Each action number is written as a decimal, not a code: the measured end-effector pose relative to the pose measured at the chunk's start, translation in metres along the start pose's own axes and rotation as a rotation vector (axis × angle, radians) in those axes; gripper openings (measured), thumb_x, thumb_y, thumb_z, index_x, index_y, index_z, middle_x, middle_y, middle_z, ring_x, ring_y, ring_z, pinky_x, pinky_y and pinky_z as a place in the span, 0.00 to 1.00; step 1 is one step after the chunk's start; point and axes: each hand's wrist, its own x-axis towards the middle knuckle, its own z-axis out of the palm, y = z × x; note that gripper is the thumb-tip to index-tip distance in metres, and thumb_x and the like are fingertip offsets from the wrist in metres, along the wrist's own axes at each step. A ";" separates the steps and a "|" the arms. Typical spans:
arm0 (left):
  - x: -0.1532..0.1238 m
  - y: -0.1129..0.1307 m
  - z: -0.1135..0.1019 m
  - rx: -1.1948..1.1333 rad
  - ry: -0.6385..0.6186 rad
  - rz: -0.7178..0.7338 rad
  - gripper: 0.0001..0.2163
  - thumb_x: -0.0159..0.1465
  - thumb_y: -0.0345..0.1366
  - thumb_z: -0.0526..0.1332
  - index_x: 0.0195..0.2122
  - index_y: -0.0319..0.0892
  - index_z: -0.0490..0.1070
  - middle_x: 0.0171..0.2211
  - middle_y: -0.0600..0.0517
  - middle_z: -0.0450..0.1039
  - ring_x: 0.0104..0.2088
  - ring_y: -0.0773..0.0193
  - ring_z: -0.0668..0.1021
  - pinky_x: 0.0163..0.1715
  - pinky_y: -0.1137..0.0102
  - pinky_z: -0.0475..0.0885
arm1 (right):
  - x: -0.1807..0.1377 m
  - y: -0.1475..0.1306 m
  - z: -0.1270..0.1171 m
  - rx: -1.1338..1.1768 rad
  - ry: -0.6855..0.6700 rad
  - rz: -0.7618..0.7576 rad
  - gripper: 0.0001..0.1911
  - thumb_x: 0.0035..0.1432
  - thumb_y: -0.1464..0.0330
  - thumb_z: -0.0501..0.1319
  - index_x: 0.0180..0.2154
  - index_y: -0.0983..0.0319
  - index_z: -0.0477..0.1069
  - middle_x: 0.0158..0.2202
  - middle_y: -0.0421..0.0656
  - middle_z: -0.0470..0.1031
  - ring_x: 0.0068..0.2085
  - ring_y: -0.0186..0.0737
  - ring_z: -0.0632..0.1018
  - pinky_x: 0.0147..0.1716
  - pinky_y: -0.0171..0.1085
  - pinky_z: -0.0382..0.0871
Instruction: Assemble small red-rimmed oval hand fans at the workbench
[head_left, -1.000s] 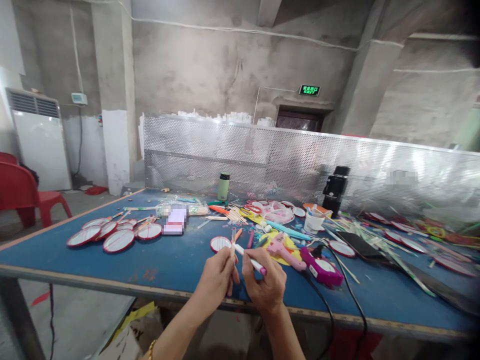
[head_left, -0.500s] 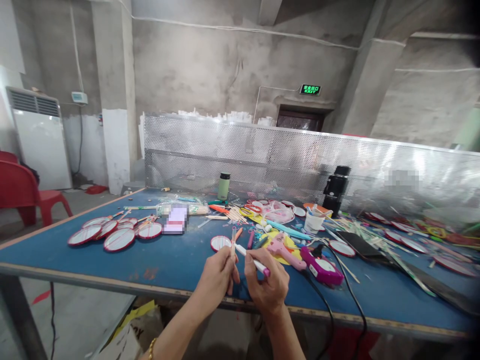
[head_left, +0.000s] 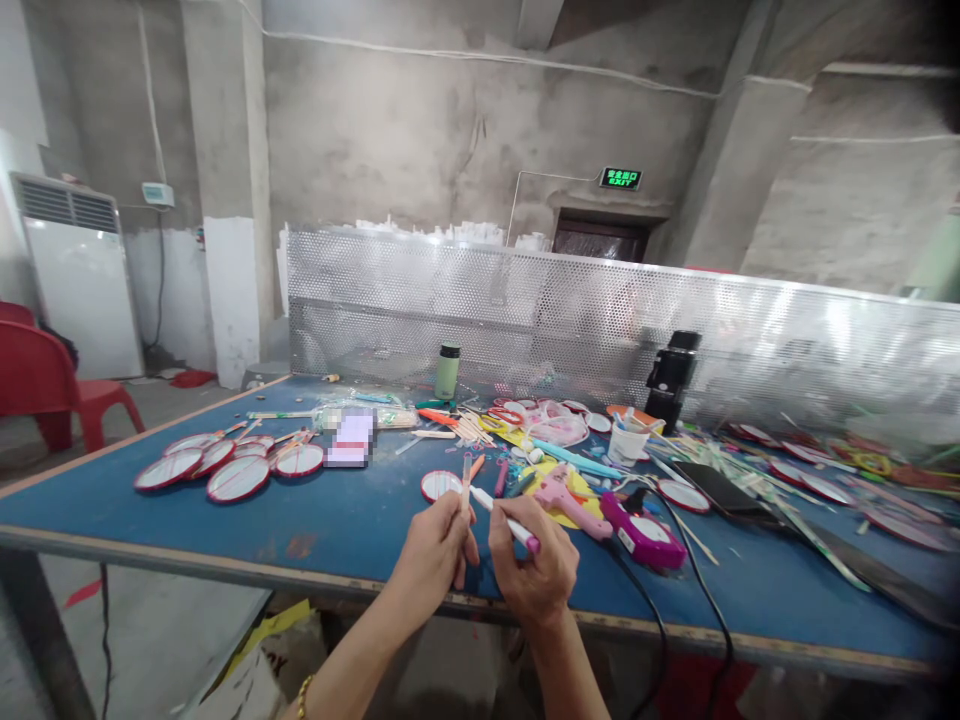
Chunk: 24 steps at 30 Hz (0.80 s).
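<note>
My left hand (head_left: 435,555) is closed round a thin wooden stick (head_left: 466,478) that stands up from its fingers, just above the near edge of the blue table (head_left: 225,525). My right hand (head_left: 536,570) is closed on a white pen with a pink cap (head_left: 504,520), its tip pointing left at the stick. A small round red-rimmed white disc (head_left: 439,486) lies on the table just beyond my left hand.
Several red-rimmed discs (head_left: 225,468) lie at the left. A pink glue gun (head_left: 564,497), a magenta tool (head_left: 641,532) with black cables, a white cup (head_left: 625,441), a green bottle (head_left: 447,373) and scattered sticks crowd the middle and right. A perforated metal screen (head_left: 600,320) backs the table. A red chair (head_left: 45,385) stands at far left.
Both hands have stayed almost still, with the stick and pen held together; the right hand has shifted very slightly.
</note>
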 end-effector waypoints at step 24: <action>0.000 0.001 0.000 0.025 0.011 0.000 0.12 0.66 0.46 0.51 0.30 0.43 0.60 0.19 0.59 0.68 0.11 0.73 0.64 0.12 0.77 0.56 | -0.001 -0.002 0.000 0.005 -0.021 -0.017 0.04 0.59 0.76 0.58 0.35 0.61 0.69 0.26 0.39 0.73 0.26 0.33 0.74 0.29 0.32 0.67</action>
